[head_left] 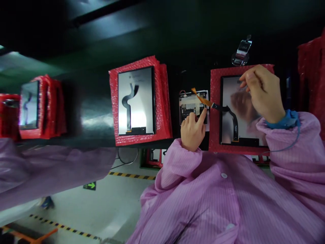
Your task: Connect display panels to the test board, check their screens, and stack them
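A display panel (243, 135) with a black flex cable (234, 122) lies on a red bubble-wrap sheet (214, 112) in front of me. My right hand (264, 93) hovers over the panel's upper part, its fingers pinched together on something I cannot make out. My left hand (193, 128) rests at a small circuit board (191, 105) left of the panel, index finger and thumb pressing on it. An orange flex strip (201, 97) runs from the board towards the panel's cable. A blue wrist strap (286, 119) sits on my right wrist.
A stack of red bubble-wrap sheets with another panel (137, 101) on top lies to the left. Further left another such stack (43, 106) stands beside a co-worker's pink sleeve (50, 169). A metal tally counter (241, 52) sits behind my panel. More red wrap (312, 74) is at the right edge.
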A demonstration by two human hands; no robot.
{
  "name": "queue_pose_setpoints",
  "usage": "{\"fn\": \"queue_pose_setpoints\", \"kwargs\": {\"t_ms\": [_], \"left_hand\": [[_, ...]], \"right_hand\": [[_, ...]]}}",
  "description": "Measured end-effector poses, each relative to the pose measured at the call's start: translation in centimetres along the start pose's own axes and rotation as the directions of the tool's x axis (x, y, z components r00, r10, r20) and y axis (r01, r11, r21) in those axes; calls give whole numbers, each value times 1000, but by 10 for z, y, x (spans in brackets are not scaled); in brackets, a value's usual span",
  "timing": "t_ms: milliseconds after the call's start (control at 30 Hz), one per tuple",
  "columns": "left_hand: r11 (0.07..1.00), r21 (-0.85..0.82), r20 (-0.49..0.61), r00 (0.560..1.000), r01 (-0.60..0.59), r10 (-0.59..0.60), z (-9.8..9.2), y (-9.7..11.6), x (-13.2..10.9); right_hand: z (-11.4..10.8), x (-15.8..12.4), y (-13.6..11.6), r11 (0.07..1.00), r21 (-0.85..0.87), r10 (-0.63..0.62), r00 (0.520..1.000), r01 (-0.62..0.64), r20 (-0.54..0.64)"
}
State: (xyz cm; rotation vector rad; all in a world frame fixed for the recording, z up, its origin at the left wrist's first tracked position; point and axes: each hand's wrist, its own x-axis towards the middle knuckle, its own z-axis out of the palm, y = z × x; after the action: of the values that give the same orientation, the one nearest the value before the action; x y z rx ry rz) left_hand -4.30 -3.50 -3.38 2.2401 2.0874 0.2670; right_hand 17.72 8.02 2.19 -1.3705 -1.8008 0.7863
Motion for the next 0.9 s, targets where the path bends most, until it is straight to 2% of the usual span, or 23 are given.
{"fn": "queue_pose_setpoints", "kwargs": {"t_ms": [200,400,500,567,667,767,833,900], "left_hand": [[997,63,-27,999,-35,37,3,0,-1],[999,29,-31,999,-22,23,7,3,-1],[1000,8,-16,1000,-12,12,6,3,1],[999,-34,-26,1000,-15,14,6,4,0],[984,-175,-170,985,-39,8,6,11,-8],[943,-293,-334,941,-158,53,5,29,-21],[927,-295,-358,926,-230,116,3,40,-29],[923,-275,-336,926,-270,171,1,48,-33]], "right_hand": [[0,4,9,999,20,-47,996,48,-70],[-15,-2,3,999,-32,-4,996,1,-94],[-28,-22,3,995,-90,21,990,-34,-139],[-37,-42,6,978,-191,56,987,-84,-150],[-44,-77,15,921,-345,142,981,-180,-134],[-44,-108,23,881,-402,215,968,-250,-131],[-39,-123,25,867,-419,228,962,-270,-149],[-33,-133,27,851,-448,220,960,-275,-171]]}}
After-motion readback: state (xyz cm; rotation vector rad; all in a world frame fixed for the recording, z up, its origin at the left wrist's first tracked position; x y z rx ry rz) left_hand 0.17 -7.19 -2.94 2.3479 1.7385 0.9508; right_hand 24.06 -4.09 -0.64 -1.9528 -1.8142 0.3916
